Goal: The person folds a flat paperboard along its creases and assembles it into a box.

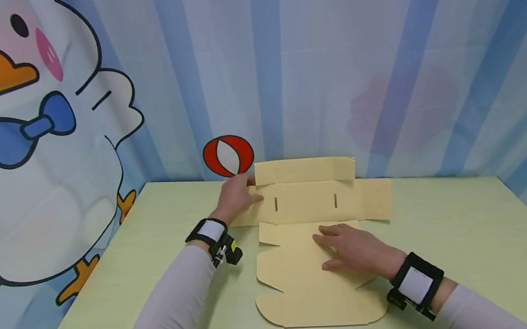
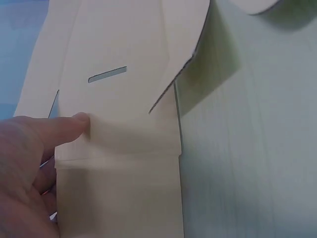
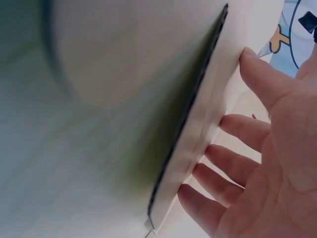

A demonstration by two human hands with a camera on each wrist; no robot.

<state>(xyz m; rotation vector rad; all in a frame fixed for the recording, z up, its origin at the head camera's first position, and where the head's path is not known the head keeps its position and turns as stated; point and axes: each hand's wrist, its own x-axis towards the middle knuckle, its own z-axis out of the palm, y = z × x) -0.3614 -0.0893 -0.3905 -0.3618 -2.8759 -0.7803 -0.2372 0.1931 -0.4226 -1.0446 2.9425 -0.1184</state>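
An unfolded cardboard box [image 1: 302,272], pale yellow with flaps and two slots, lies spread on the table. My left hand [image 1: 235,193] pinches its far left part, near the fold of the back panel. In the left wrist view, the thumb [image 2: 72,127] presses the upper face beside a slot [image 2: 107,74], while the other fingers go behind the edge and are partly hidden. My right hand [image 1: 355,251] rests on the middle panel with fingers spread. Its fingertips touch the cardboard beside a raised side flap [image 3: 193,124] in the right wrist view.
The light green table [image 1: 467,251] ends at a striped blue and white cloth backdrop [image 1: 316,64]. A cartoon duck [image 1: 57,195] is printed on the cloth at the left. The far strip [image 1: 304,171] of the cardboard stands up near the table's back edge.
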